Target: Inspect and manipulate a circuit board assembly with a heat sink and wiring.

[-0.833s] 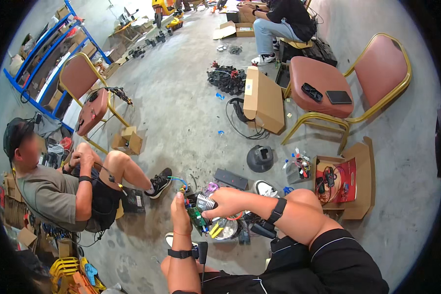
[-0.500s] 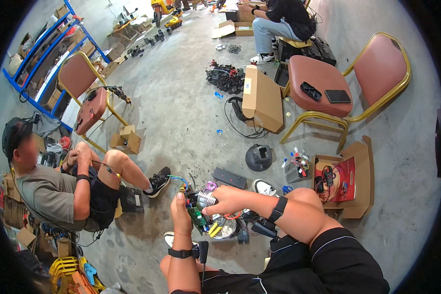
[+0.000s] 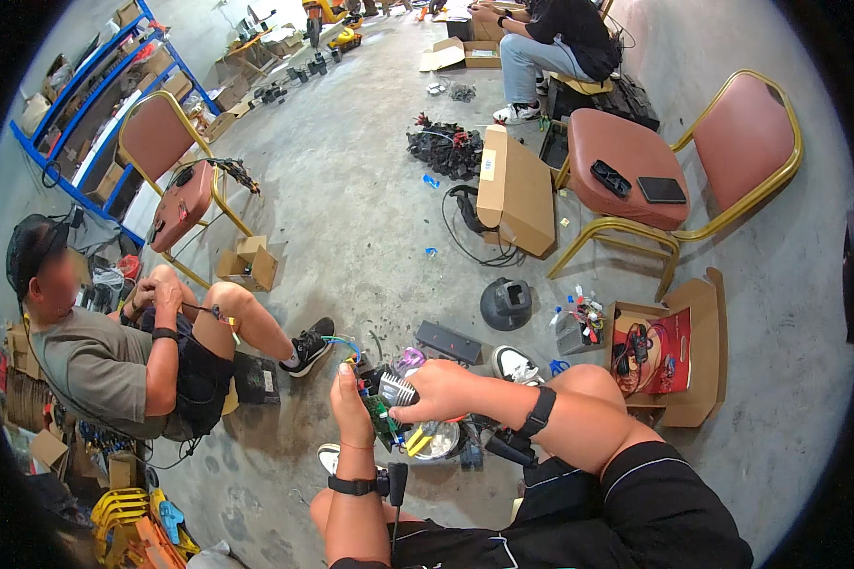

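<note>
In the head view, my left hand point(image 3: 353, 410) is upright and grasps the side of a green circuit board point(image 3: 381, 413), held low above my knees and the concrete floor point(image 3: 370, 209). My right hand point(image 3: 444, 391) is closed around a small ribbed silver part point(image 3: 399, 390) that touches the board from above. Just below them, yellow-handled pliers point(image 3: 414, 440) lie at a round metal bowl point(image 3: 438, 442). To my left, another person point(image 3: 104, 360) sits on the floor. A brown cardboard box point(image 3: 517, 194) stands near a red chair point(image 3: 693, 161).
</note>
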### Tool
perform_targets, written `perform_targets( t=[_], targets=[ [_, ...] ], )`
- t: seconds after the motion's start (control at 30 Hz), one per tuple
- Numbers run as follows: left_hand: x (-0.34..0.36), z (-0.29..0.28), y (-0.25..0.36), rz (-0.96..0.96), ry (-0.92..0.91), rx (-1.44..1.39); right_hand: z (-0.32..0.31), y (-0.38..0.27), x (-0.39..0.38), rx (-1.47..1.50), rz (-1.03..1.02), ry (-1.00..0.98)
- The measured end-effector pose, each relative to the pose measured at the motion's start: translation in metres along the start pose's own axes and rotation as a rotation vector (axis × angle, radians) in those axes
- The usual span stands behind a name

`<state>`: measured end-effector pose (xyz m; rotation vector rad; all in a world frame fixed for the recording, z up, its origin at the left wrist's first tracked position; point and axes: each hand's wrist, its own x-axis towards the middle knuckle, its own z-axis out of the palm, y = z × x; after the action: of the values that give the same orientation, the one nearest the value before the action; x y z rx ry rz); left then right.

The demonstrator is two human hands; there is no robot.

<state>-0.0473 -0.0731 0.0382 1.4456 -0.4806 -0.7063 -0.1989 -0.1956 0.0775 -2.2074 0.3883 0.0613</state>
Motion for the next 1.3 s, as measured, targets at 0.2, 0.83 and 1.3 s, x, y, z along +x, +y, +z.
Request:
perform_targets(
  t=[0.2,0.83,1.3],
  targets=[
    [-0.008,-0.007,0.001,0.059,-0.104,-0.181,-0.009,0.000,0.002,0.136,0.008,-0.034],
    [-0.006,-0.011,0.007,0.135,-0.118,-0.112,0.005,-0.006,-0.009,-0.105,-0.136,0.158],
    [-0.021,-0.002,0.011,0.216,-0.163,-0.227,-0.009,-0.001,-0.012,0.125,-0.130,0.072]
  ],
)
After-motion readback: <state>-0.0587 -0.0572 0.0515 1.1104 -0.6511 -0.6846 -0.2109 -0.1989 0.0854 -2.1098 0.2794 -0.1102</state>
